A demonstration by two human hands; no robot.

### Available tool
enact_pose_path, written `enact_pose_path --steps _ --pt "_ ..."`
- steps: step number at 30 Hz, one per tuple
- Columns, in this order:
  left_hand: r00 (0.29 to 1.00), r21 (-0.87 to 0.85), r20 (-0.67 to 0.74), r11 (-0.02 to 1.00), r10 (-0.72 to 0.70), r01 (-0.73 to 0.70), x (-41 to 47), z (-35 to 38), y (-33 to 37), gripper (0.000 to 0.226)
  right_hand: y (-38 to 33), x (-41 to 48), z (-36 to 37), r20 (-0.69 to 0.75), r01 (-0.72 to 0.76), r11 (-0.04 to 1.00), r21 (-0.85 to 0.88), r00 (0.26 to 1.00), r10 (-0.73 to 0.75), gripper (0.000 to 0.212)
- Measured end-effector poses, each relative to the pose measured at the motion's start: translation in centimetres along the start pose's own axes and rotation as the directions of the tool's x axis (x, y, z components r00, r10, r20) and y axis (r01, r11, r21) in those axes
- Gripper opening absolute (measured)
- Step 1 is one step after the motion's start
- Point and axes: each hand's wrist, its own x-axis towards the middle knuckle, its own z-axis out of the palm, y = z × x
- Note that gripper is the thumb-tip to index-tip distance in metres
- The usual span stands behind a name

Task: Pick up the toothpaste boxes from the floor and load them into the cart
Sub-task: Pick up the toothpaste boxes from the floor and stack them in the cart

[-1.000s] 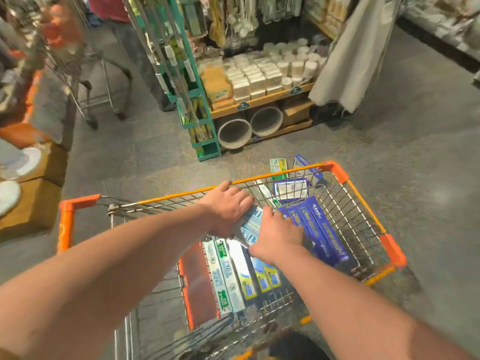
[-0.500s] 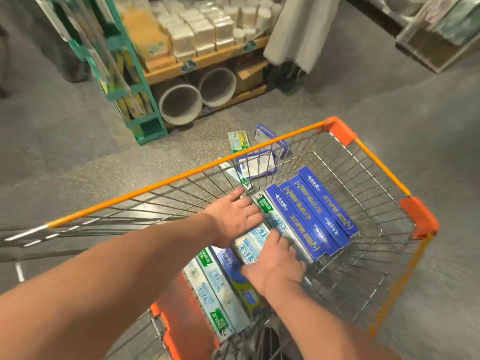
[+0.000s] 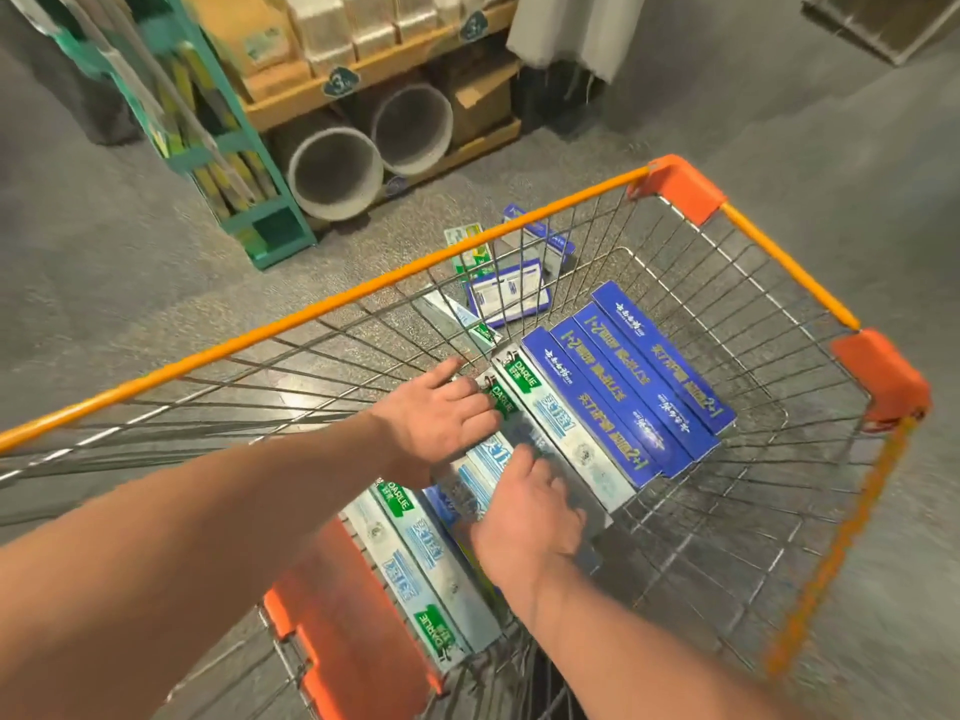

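Head view: the left hand (image 3: pixel 441 415) lies flat, fingers straight, pressing a silver toothpaste box (image 3: pixel 504 407) down in the cart (image 3: pixel 363 298). The right hand (image 3: pixel 530 517) covers its neighbours (gripping or merely resting, I cannot tell). Blue boxes (image 3: pixel 628 387) sit alongside. Loose boxes (image 3: pixel 509 298) lie on the floor (image 3: pixel 156 283) just ahead, and a nudged cart could roll over them. Green labels read DARLIE; the blue ones read 2+1.

Cart (image 3: pixel 769 252): bare metal wire, orange plastic corners. Toothpaste boxes (image 3: pixel 623 387): glossy printed cardboard. Floor (image 3: pixel 104 262): speckled, matt, grey. Shelf (image 3: pixel 374 70): wood. Pipes (image 3: pixel 332 171): rough grey.
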Motion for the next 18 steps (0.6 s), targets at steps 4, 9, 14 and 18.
enact_pose_path --steps 4,9,14,18 --pt "0.998 -0.013 -0.057 1.000 0.000 -0.001 0.6 0.1 -0.3 0.055 0.0 0.4 -0.1 -0.020 0.002 1.000 0.011 1.000 -0.002 0.098" --pt "0.992 -0.036 -0.122 0.999 0.016 -0.021 1.9 -2.0 -0.2 0.049 0.9 1.4 0.4 -0.057 -0.020 1.000 0.000 0.998 0.020 0.100" --pt "0.999 -0.027 -0.006 0.999 0.035 -0.036 2.4 0.9 0.6 0.065 1.9 2.3 1.9 -0.040 -0.030 0.999 -0.035 0.999 0.028 0.105" --pt "0.991 -0.034 0.134 0.999 0.000 0.005 3.3 1.4 2.0 0.067 2.7 3.5 3.5 0.008 -0.069 0.996 -0.062 0.998 0.070 0.111"
